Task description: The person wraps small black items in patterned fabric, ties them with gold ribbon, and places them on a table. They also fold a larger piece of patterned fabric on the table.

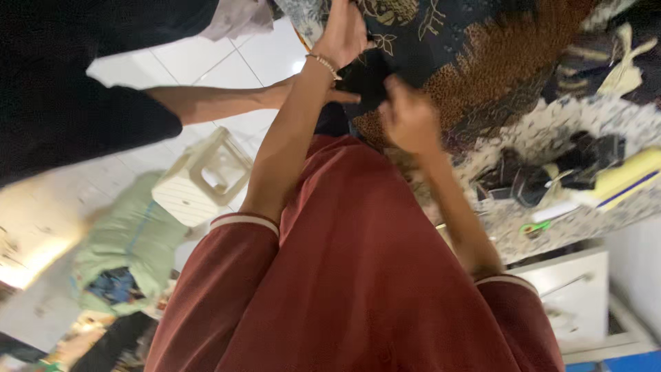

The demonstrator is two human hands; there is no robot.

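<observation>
My left hand (343, 31), a bead bracelet (323, 64) at its wrist, is clenched on the dark patterned cloth (468, 48) at the top of the view. My right hand (407, 117) grasps the same cloth lower down, beside a black piece (361, 79). The cloth spreads over the counter (551, 220), where black scraps (551, 169) lie. Another person's hand (323, 89) reaches in from the left, touching the black piece. A white stool (200, 176) stands on the floor.
</observation>
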